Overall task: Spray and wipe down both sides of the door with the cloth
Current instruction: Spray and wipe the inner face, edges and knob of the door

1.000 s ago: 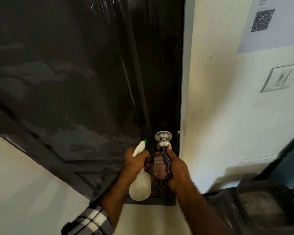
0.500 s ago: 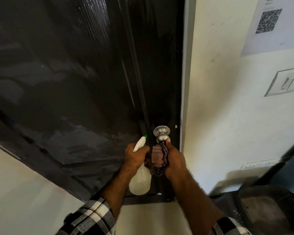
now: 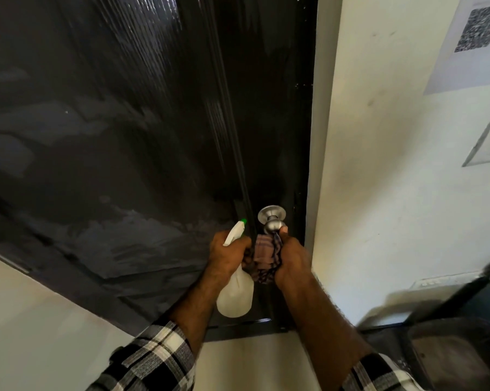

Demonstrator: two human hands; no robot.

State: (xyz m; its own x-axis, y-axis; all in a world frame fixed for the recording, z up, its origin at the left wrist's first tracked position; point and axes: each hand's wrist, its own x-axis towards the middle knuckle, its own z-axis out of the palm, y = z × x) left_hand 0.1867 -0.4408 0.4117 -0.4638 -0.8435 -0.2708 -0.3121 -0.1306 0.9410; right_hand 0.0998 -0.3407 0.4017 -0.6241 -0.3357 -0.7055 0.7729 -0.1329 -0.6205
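A glossy black door fills the upper left, with wet streaks low on its panel. Its silver round knob sits near the right edge. My left hand grips a white spray bottle with a green nozzle tip pointing up at the door. My right hand holds a bunched checked cloth just under the knob, the thumb touching the knob's underside. Both hands are close together, almost touching.
A cream wall runs along the door's right side, carrying a QR-code sheet and a light switch. A dark bucket-like container stands at the bottom right. Pale floor lies at the lower left.
The view has shifted slightly closer and to the left. Both hands stay under the knob, with the cloth still bunched in my right hand and the bottle in my left.
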